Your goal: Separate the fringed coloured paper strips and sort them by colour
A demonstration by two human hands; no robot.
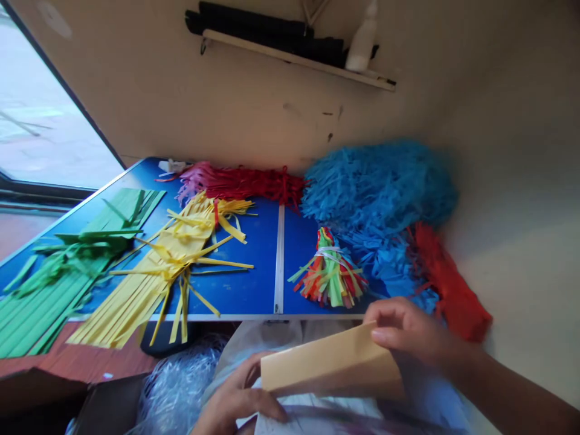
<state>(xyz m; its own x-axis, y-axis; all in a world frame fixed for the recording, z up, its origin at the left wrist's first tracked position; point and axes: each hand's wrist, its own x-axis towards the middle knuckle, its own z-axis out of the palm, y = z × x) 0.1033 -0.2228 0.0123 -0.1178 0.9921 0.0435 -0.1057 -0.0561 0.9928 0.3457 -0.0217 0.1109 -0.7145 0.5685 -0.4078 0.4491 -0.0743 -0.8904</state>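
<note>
At the bottom of the head view, a long tan piece of card or stiff paper (324, 359) lies across between my hands, above my lap. My right hand (403, 329) pinches its upper right corner with the thumb in front. At its left end, my left hand (247, 393) is closed, the thumb lying over a white printed sheet or bag (326, 411) just below. A small multicoloured paper tassel (330, 272), tied with a white band, sits on the blue table (254, 296) beyond my right hand.
Green paper strips (58, 290) and yellow ones (149, 260) overhang the table's front edge. Red fringe (258, 184), a blue fringed pile (380, 187) and a red bundle (448, 281) line the wall side. Clear plastic shreds (181, 383) lie lower left. Overhead, a shelf (294, 57) holds a white bottle (362, 42).
</note>
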